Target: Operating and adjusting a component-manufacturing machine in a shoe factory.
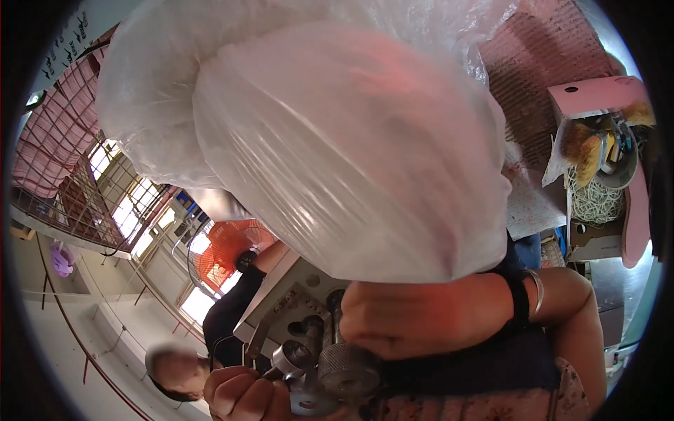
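A metal machine (312,281) with a knurled round knob (351,370) and a smaller steel cylinder (293,358) stands low in the view. My left hand (246,393) is closed beside the cylinder, its fingers curled; what lies inside them is hidden. From the right my right hand (393,316) reaches to the machine just above the knurled knob. It is closed like a fist, its fingertips out of sight, and a black band circles its wrist. A large, bulging, whitish plastic bag (351,154) hangs over the middle and covers part of the machine and the right hand's upper edge.
At right, an open box (597,98) and a round container (625,161) hold brushes and tools, above a heap of pale cord (597,200). A co-worker (225,316) in dark clothes is at left, near an orange fan (228,252). A wire rack (63,140) stands behind.
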The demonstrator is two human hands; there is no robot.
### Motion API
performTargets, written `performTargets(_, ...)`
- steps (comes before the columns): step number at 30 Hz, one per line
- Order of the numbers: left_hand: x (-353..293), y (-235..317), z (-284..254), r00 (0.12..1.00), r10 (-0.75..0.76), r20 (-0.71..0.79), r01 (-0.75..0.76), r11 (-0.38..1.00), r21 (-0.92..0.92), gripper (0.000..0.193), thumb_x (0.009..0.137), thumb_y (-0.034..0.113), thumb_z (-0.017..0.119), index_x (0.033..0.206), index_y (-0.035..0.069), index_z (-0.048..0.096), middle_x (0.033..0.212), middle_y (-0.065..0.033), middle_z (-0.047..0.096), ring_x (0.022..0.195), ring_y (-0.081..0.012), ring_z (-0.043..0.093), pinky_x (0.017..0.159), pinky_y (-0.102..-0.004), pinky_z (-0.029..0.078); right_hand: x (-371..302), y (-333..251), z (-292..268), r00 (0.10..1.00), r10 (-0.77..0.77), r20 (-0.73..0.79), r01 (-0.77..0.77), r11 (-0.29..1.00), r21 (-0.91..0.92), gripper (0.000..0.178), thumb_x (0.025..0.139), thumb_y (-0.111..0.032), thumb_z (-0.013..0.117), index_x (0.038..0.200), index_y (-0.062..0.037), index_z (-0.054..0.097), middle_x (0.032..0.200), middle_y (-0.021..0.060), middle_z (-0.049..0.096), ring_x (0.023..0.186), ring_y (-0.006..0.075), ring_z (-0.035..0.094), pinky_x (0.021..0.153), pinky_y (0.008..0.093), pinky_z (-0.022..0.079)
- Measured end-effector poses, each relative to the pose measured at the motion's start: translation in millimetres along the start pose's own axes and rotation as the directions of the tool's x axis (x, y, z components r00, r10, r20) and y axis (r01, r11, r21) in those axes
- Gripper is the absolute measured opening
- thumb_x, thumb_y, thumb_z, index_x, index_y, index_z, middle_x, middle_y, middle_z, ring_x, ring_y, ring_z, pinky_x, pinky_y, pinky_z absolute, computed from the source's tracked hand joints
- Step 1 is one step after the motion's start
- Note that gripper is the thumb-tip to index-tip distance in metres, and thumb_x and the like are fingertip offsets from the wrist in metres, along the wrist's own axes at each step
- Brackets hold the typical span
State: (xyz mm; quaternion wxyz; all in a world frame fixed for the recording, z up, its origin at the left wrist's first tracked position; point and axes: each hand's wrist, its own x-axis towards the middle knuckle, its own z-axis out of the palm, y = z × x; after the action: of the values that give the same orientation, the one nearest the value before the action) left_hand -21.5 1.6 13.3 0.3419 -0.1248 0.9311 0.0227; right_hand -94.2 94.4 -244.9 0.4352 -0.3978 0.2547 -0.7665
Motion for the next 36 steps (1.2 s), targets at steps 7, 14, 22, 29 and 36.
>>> performTargets(7, 0.5, -2.5, 1.2, 0.999, 0.039, -0.005, -0.039, 0.999, -0.035, 0.033, 0.055, 0.009, 0.069, 0.086, 0.002, 0.062, 0.089, -0.0096, 0.060, 0.085, -0.0257, 0.059, 0.068, -0.0383, 0.057, 3.6, 9.3, -4.1, 0.629, 0.729, 0.271, -0.467, 0.076, 0.881, 0.016, 0.100, -0.014, 0.056, 0.111, -0.0021, 0.059, 0.091, 0.0048, 0.063, 0.075, 0.0124, 0.061, 0.066, 0.0271, 0.050)
performTargets(14, 0.3, 0.5, 4.2, 0.999, 0.017, -0.051, -0.021, 0.997, -0.070, 0.033, 0.055, 0.011, 0.067, 0.085, 0.001, 0.062, 0.088, -0.0097, 0.061, 0.083, -0.0259, 0.060, 0.067, -0.0375, 0.056, 1.6, 8.3, -23.4, 0.601, 0.793, 0.096, -0.356, 0.158, 0.921, 0.018, 0.098, -0.009, 0.060, 0.115, -0.0034, 0.061, 0.097, 0.0049, 0.063, 0.083, 0.0147, 0.063, 0.073, 0.0290, 0.051)
performTargets(22, -3.2, -6.0, 10.1, 0.990, 0.069, -0.126, -0.077, 0.995, -0.057, 0.035, 0.054, 0.012, 0.068, 0.087, 0.000, 0.063, 0.086, -0.0094, 0.061, 0.083, -0.0258, 0.060, 0.067, -0.0380, 0.056, -3.2, -10.1, -26.1, 0.813, 0.582, 0.000, -0.473, 0.660, 0.584, 0.024, 0.096, -0.004, 0.065, 0.119, -0.0048, 0.063, 0.104, 0.0050, 0.063, 0.093, 0.0172, 0.065, 0.080, 0.0312, 0.053)
performTargets(29, -10.3, -10.6, 12.8, 0.995, 0.059, -0.085, -0.058, 0.998, 0.005, 0.061, 0.062, 0.054, 0.083, 0.094, 0.009, 0.058, 0.085, -0.0029, 0.050, 0.071, -0.0219, 0.050, 0.056, -0.0358, 0.043, 9.3, -26.3, -20.3, 0.970, 0.237, 0.050, -0.238, 0.894, 0.380, 0.018, 0.093, -0.010, 0.069, 0.109, -0.0047, 0.065, 0.098, 0.0071, 0.059, 0.091, 0.0254, 0.063, 0.075, 0.0351, 0.051)
performTargets(36, -17.0, -16.9, 11.8, 0.992, 0.104, -0.068, -0.104, 0.995, 0.002, 0.062, 0.063, 0.056, 0.083, 0.094, 0.009, 0.059, 0.085, -0.0035, 0.052, 0.072, -0.0226, 0.052, 0.055, -0.0363, 0.044, 16.4, -38.8, -11.7, 0.984, 0.174, 0.038, -0.178, 0.970, 0.167, 0.012, 0.093, -0.010, 0.065, 0.099, -0.0023, 0.058, 0.093, 0.0102, 0.055, 0.086, 0.0277, 0.060, 0.072, 0.0366, 0.049)
